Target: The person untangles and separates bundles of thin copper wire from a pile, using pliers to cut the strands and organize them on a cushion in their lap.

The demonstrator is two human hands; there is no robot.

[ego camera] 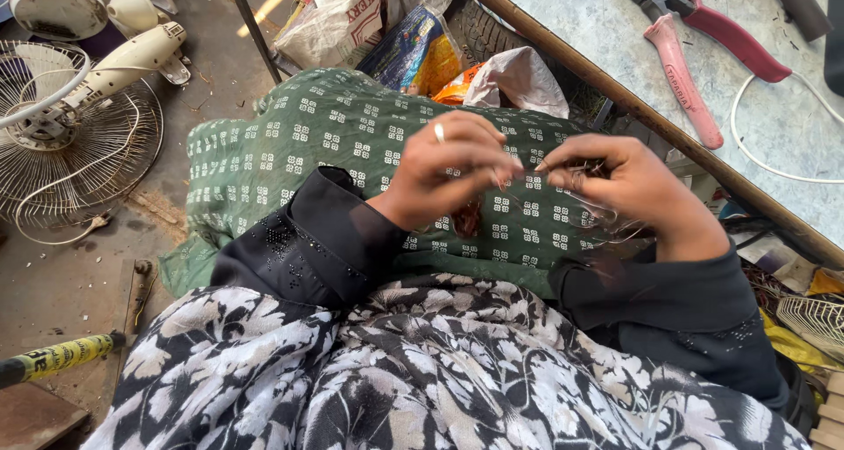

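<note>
My left hand (444,173), with a ring on one finger, and my right hand (629,186) meet over my lap. Both pinch a thin tangle of fine wire strands (607,217) that trails down below the right hand. The fingertips of the two hands almost touch. A small brownish piece (468,219) shows under the left hand; what it is cannot be told. My lap is covered by green cloth with white square prints (290,160), and black sleeves cover both wrists.
A grey worktable (615,28) with a wooden edge stands at the upper right, bearing red-handled pliers (703,54) and a white cord (774,151). A dismantled white fan with its wire guard (70,142) lies on the floor at left. Plastic bags (413,37) are heaped ahead.
</note>
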